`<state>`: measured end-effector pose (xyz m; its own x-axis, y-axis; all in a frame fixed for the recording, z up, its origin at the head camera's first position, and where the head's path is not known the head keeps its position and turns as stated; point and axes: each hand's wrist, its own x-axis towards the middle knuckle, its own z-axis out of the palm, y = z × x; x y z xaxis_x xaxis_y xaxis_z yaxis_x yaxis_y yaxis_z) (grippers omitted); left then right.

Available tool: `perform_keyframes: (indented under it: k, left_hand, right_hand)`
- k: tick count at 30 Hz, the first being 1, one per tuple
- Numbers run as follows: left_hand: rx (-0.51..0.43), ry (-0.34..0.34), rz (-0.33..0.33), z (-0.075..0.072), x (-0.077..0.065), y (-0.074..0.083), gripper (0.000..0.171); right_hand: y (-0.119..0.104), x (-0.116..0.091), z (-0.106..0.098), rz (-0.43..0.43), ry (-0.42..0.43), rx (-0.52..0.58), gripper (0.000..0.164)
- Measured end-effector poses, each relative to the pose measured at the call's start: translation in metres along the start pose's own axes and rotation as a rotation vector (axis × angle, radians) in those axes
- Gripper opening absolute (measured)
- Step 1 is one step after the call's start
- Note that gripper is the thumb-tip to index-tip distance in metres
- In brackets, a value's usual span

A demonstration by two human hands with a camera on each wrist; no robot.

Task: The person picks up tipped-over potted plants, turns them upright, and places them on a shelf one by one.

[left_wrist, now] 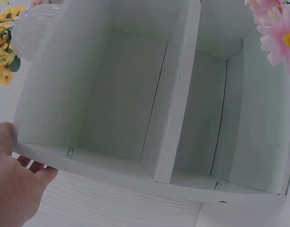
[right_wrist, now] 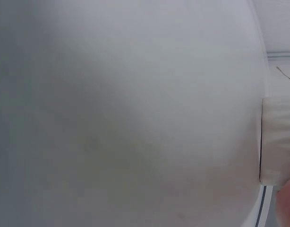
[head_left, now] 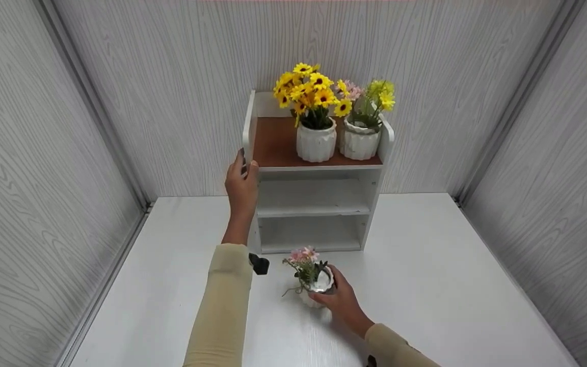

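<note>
My left hand [head_left: 242, 186] grips the left side panel of a small white shelf unit [head_left: 314, 209]. In the left wrist view, the thumb lies at the panel's front corner and the fingers [left_wrist: 45, 176] wrap around its outer face. Lower down, my right hand [head_left: 343, 302] holds a white fluted flowerpot [head_left: 312, 300] by its right side, thumb in front, fingers at the far rim. Pink flowers [head_left: 303, 256] with green stems lean left out of this pot. The right wrist view catches only the pot's wall [right_wrist: 279, 142] and a fingertip [right_wrist: 287, 203] at its right edge.
On the unit's brown top board [head_left: 275, 145] stand a white pot [head_left: 316, 142] of yellow flowers and another white pot [head_left: 359, 142] with yellow-green and pink flowers. Two white compartments lie below. The unit stands on a white table [head_left: 426, 285] between wood-grain panels.
</note>
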<state>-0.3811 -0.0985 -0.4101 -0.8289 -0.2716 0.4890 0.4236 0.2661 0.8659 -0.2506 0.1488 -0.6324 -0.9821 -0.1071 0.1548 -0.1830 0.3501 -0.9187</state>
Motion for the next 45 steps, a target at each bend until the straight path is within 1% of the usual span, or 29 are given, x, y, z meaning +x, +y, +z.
perform_keyframes:
  k: [6, 11, 14, 19, 26, 29, 32, 36, 42, 45]
  left_hand:
    - [-0.013, -0.008, -0.032, 0.0, -0.001, -0.001, 0.057]
    - [-0.008, -0.007, -0.032, 0.0, -0.002, 0.001, 0.058]
    - [-0.005, -0.005, -0.028, -0.001, -0.002, 0.001, 0.058]
    - [-0.01, -0.01, -0.028, -0.001, -0.002, 0.0, 0.057]
    - [0.006, -0.006, -0.031, -0.002, 0.0, -0.001, 0.057]
    - [0.007, -0.009, -0.031, -0.002, 0.0, -0.001, 0.057]
    - [0.002, -0.014, -0.021, -0.002, 0.0, 0.0, 0.057]
    - [-0.006, -0.015, -0.01, -0.002, 0.001, -0.001, 0.057]
    - [-0.012, -0.008, 0.002, -0.001, 0.0, -0.001, 0.058]
    - [-0.016, -0.007, 0.006, -0.001, 0.0, 0.0, 0.057]
  right_hand:
    - [-0.001, -0.003, 0.0, 0.01, -0.003, 0.046, 0.1]
    - [-0.005, -0.005, -0.002, 0.01, -0.001, 0.073, 0.097]
    - [-0.009, -0.006, -0.003, 0.013, -0.002, 0.07, 0.097]
    - [-0.021, -0.004, -0.005, 0.019, 0.012, 0.077, 0.098]
    - [-0.043, 0.005, -0.011, -0.02, 0.053, 0.05, 0.094]
    - [-0.053, 0.01, -0.015, -0.002, 0.085, 0.031, 0.093]
    - [-0.066, 0.016, -0.021, 0.023, 0.117, 0.034, 0.094]
    - [-0.093, 0.027, -0.03, 0.013, 0.151, 0.065, 0.094]
    - [-0.135, 0.045, -0.039, -0.053, 0.154, 0.132, 0.09]
    - [-0.157, 0.053, -0.041, -0.092, 0.163, 0.134, 0.089]
